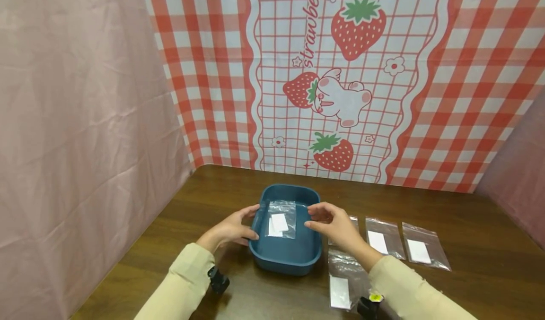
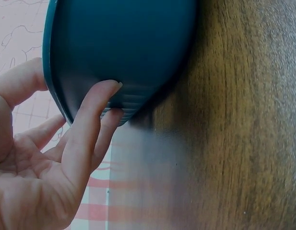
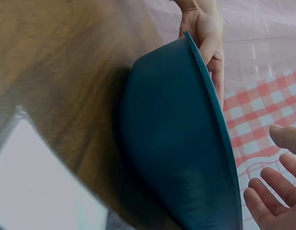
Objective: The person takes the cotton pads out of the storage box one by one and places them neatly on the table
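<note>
A blue plastic bin [image 1: 286, 254] stands on the table, with a clear zip bag [image 1: 283, 220] holding white cards inside it. Against the bin's left wall lies my left hand [image 1: 234, 226]. Its fairly straight fingers touch the outside below the rim, as the left wrist view shows in the fingers [image 2: 92, 120]. My right hand [image 1: 334, 223] hovers at the right rim, its fingers loosely bent and nothing between them. In the right wrist view this hand [image 3: 277, 196] appears beside the bin's rim, apart from it.
Right of the bin lie several clear zip bags with white cards: one in front [image 1: 339, 291], one farther back [image 1: 377, 242], one at the far right [image 1: 419, 251], and one partly hidden by my right hand. A strawberry-print cloth [image 1: 332, 98] hangs behind the wooden table [image 1: 170, 244].
</note>
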A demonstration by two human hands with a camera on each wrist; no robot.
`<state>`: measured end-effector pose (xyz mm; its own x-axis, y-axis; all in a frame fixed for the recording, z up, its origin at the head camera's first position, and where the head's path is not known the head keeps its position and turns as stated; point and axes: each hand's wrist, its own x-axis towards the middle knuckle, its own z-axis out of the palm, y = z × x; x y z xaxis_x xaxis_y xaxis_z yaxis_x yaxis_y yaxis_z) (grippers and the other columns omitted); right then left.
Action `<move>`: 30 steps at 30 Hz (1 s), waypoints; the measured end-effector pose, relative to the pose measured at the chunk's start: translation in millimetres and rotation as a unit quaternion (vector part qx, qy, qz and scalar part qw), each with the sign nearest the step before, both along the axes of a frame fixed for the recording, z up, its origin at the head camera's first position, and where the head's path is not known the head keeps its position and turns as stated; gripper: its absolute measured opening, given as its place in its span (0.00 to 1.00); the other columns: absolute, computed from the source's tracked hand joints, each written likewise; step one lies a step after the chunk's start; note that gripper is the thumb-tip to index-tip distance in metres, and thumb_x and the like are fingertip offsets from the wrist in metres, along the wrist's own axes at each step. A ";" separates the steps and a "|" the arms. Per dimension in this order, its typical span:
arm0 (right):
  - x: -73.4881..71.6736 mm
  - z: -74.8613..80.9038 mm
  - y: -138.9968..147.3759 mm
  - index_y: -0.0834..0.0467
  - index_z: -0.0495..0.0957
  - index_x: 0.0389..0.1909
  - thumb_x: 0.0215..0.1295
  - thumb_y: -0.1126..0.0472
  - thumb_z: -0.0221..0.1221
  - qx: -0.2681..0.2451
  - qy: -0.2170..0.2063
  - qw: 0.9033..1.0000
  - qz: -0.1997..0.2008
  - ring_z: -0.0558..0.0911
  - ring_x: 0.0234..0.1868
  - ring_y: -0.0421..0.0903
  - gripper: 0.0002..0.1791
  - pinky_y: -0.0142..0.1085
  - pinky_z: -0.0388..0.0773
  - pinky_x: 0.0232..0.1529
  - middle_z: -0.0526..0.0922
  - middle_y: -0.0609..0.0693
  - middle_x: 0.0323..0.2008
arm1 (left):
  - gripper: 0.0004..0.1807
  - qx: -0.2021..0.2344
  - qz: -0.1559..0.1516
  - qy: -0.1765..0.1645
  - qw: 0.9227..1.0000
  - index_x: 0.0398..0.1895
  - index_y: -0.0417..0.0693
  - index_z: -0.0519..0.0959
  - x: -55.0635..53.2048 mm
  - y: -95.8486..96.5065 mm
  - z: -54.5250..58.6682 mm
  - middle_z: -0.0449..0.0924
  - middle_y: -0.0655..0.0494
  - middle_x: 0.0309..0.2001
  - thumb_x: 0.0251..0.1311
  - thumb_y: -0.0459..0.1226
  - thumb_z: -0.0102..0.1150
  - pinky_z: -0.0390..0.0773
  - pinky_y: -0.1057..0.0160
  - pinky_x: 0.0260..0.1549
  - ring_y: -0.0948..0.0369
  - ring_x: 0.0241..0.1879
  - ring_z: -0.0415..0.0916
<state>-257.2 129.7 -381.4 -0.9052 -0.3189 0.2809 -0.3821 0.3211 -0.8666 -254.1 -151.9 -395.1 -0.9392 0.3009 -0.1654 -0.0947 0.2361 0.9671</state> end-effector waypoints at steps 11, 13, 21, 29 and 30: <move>-21.9 12.0 -22.0 0.62 0.77 0.48 0.53 0.61 0.67 0.009 -0.007 1.000 0.013 0.79 0.42 0.51 0.21 0.39 0.78 0.40 0.81 0.56 0.43 | 0.46 -0.005 0.001 -0.002 1.000 0.70 0.42 0.54 1.9 1.0 2.6 0.57 0.38 0.63 0.45 0.19 0.61 0.80 0.50 0.32 0.50 0.39 0.77; -26.6 13.9 -26.3 0.63 0.77 0.49 0.53 0.62 0.67 0.005 -0.009 1.000 0.017 0.79 0.41 0.51 0.21 0.39 0.78 0.40 0.80 0.58 0.43 | 0.46 -0.009 0.004 -0.001 1.000 0.70 0.42 0.55 2.0 1.6 2.4 0.58 0.38 0.63 0.45 0.19 0.61 0.80 0.50 0.32 0.52 0.37 0.78; -44.1 16.0 -43.4 0.64 0.76 0.50 0.53 0.63 0.67 -0.005 -0.045 0.999 0.023 0.79 0.42 0.52 0.22 0.41 0.78 0.40 0.79 0.60 0.44 | 0.47 0.004 -0.012 0.003 1.000 0.71 0.41 0.53 0.6 1.2 -3.3 0.56 0.36 0.64 0.44 0.19 0.61 0.81 0.52 0.30 0.56 0.31 0.77; -69.1 10.8 -62.9 0.65 0.74 0.53 0.54 0.62 0.66 -0.006 -0.083 0.996 -0.005 0.77 0.46 0.53 0.24 0.48 0.74 0.47 0.77 0.61 0.45 | 0.47 0.001 -0.011 0.005 1.000 0.71 0.42 0.53 0.4 -1.8 0.0 0.55 0.37 0.64 0.45 0.20 0.61 0.80 0.51 0.31 0.54 0.34 0.77; -71.9 9.1 -64.9 0.63 0.74 0.53 0.54 0.62 0.66 -0.007 -0.095 0.995 -0.012 0.76 0.47 0.53 0.24 0.49 0.73 0.48 0.77 0.60 0.45 | 0.46 0.000 -0.011 0.003 1.000 0.71 0.42 0.53 0.2 -1.8 0.4 0.55 0.37 0.64 0.45 0.20 0.61 0.80 0.51 0.31 0.54 0.35 0.77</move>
<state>-329.1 64.9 -372.3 -0.9497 -0.2942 0.1076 -0.2028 0.3157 -0.9269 -253.9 -153.8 -394.6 -0.9333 0.3217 -0.1594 -0.0831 0.2385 0.9676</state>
